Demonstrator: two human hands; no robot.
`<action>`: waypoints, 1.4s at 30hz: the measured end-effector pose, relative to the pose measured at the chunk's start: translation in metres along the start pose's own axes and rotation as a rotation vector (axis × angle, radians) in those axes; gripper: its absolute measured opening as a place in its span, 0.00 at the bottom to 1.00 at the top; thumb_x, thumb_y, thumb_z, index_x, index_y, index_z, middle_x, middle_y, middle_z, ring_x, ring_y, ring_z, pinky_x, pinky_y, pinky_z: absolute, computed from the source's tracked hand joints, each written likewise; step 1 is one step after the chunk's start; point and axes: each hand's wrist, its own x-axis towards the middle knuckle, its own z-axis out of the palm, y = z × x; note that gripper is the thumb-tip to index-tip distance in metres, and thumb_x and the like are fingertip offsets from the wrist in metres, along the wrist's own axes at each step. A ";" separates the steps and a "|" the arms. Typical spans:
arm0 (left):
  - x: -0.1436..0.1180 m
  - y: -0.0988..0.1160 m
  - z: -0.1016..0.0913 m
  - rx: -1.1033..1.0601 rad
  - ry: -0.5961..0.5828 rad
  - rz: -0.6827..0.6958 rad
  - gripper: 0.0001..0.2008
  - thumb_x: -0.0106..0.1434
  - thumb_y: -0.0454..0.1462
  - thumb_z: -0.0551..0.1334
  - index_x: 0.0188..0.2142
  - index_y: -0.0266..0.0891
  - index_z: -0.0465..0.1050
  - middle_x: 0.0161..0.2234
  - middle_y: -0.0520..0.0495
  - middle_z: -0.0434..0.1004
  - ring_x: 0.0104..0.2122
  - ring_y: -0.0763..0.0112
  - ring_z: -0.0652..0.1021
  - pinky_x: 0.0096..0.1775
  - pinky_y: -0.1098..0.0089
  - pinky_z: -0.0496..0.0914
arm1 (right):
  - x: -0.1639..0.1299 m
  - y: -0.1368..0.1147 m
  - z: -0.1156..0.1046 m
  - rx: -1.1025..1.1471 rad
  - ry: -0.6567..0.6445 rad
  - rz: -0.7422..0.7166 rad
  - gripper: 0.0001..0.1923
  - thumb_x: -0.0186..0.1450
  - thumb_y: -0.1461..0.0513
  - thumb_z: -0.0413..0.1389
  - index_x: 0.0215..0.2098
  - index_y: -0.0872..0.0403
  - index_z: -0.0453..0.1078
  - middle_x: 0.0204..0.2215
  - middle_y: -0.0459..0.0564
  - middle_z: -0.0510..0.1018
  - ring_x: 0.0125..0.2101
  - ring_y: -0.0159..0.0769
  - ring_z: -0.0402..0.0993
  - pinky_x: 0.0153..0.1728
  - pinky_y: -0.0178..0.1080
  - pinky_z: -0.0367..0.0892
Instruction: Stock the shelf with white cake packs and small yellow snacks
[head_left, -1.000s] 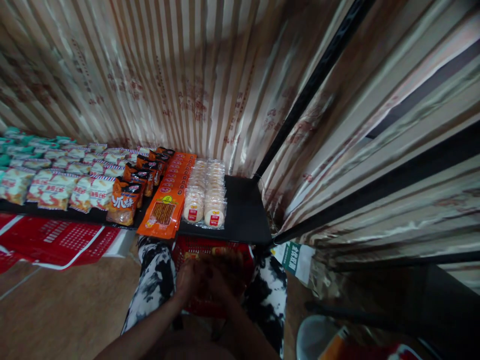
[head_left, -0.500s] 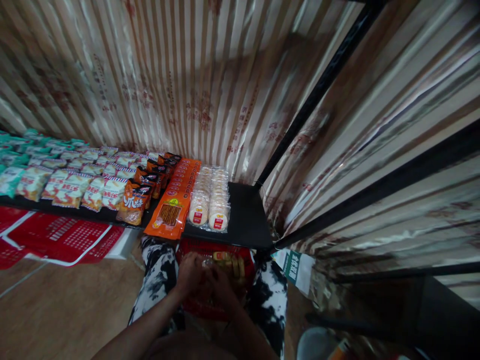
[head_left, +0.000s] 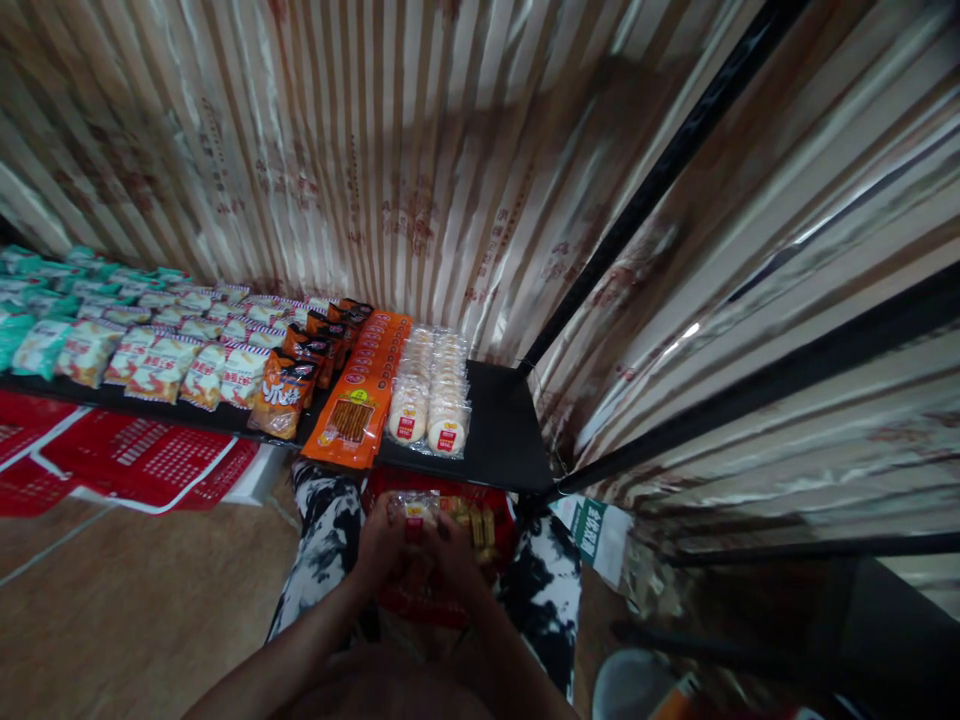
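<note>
Between my knees, my left hand (head_left: 381,540) and my right hand (head_left: 450,552) grip a clear packet of rice crackers (head_left: 415,507) with a red label, one from each side. Below them is a red container (head_left: 397,598), whether bag or basket I cannot tell, with several gold-wrapped packs (head_left: 482,526) inside. Just ahead, on a black shelf (head_left: 510,425), similar rice cracker packets (head_left: 447,430) stand in two rows. To their left lie orange snack bags (head_left: 346,420) with a clear window.
Farther left on the shelf are orange-and-black snack bags (head_left: 281,395), white bags (head_left: 161,365) and green bags (head_left: 45,345). A red basket (head_left: 172,465) is under the shelf. Black metal bars (head_left: 645,190) and a striped curtain (head_left: 420,150) enclose the right and back.
The rice cracker packet has come up into plainer view between my hands, its red label now showing. My view has shifted slightly, so the shelf appears a little farther right.
</note>
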 end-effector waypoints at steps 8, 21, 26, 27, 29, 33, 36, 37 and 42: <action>0.001 0.008 -0.004 -0.073 0.050 0.003 0.17 0.62 0.35 0.48 0.48 0.36 0.67 0.40 0.43 0.77 0.39 0.66 0.76 0.43 0.69 0.67 | 0.002 -0.001 0.001 0.057 0.009 0.024 0.24 0.57 0.46 0.54 0.40 0.55 0.73 0.36 0.52 0.80 0.38 0.43 0.75 0.40 0.44 0.69; 0.019 0.015 -0.007 -0.250 0.188 0.121 0.22 0.60 0.38 0.52 0.53 0.33 0.62 0.47 0.38 0.72 0.45 0.65 0.75 0.48 0.64 0.69 | 0.018 -0.029 0.004 0.060 0.041 0.016 0.20 0.57 0.50 0.55 0.39 0.54 0.73 0.35 0.52 0.80 0.37 0.44 0.76 0.39 0.42 0.70; 0.022 0.017 -0.004 -0.178 0.342 0.271 0.22 0.58 0.34 0.52 0.53 0.34 0.61 0.53 0.37 0.67 0.53 0.64 0.69 0.55 0.62 0.65 | 0.041 -0.037 0.015 0.277 0.064 0.041 0.22 0.52 0.50 0.58 0.39 0.54 0.73 0.35 0.52 0.81 0.37 0.45 0.77 0.40 0.44 0.71; 0.023 0.017 -0.003 -0.143 0.363 0.306 0.22 0.59 0.34 0.52 0.53 0.33 0.62 0.54 0.37 0.66 0.55 0.63 0.67 0.56 0.61 0.63 | 0.046 -0.037 0.017 0.284 0.078 0.041 0.22 0.51 0.50 0.58 0.38 0.54 0.73 0.34 0.52 0.81 0.36 0.44 0.77 0.40 0.44 0.71; 0.024 0.017 -0.001 -0.075 0.387 0.366 0.21 0.60 0.34 0.52 0.52 0.32 0.63 0.55 0.36 0.64 0.57 0.61 0.64 0.59 0.59 0.60 | 0.055 -0.038 0.019 0.285 0.102 0.037 0.21 0.50 0.50 0.59 0.37 0.55 0.73 0.34 0.52 0.81 0.34 0.42 0.77 0.39 0.43 0.71; 0.026 0.016 0.004 0.021 0.385 0.453 0.20 0.60 0.30 0.49 0.52 0.33 0.64 0.57 0.38 0.62 0.59 0.63 0.62 0.60 0.58 0.57 | 0.065 -0.042 0.021 0.285 0.134 0.014 0.20 0.50 0.52 0.58 0.37 0.56 0.73 0.33 0.50 0.81 0.33 0.39 0.77 0.39 0.41 0.71; 0.028 0.013 0.008 0.080 0.345 0.491 0.22 0.60 0.28 0.47 0.52 0.32 0.65 0.58 0.38 0.62 0.60 0.63 0.61 0.60 0.57 0.57 | 0.069 -0.044 0.020 0.242 0.157 0.002 0.20 0.51 0.53 0.58 0.37 0.57 0.73 0.33 0.51 0.81 0.33 0.40 0.77 0.38 0.41 0.71; 0.028 0.012 0.009 0.097 0.332 0.495 0.22 0.59 0.27 0.47 0.52 0.32 0.65 0.58 0.37 0.62 0.60 0.63 0.61 0.60 0.56 0.57 | 0.071 -0.045 0.020 0.229 0.163 0.003 0.20 0.51 0.53 0.58 0.38 0.58 0.73 0.33 0.52 0.81 0.32 0.40 0.77 0.38 0.41 0.72; 0.032 0.012 0.009 0.118 0.317 0.498 0.23 0.58 0.27 0.47 0.53 0.33 0.64 0.59 0.38 0.60 0.61 0.63 0.60 0.61 0.56 0.57 | 0.077 -0.047 0.021 0.224 0.169 -0.011 0.20 0.53 0.53 0.56 0.40 0.55 0.73 0.35 0.50 0.81 0.34 0.40 0.77 0.40 0.41 0.72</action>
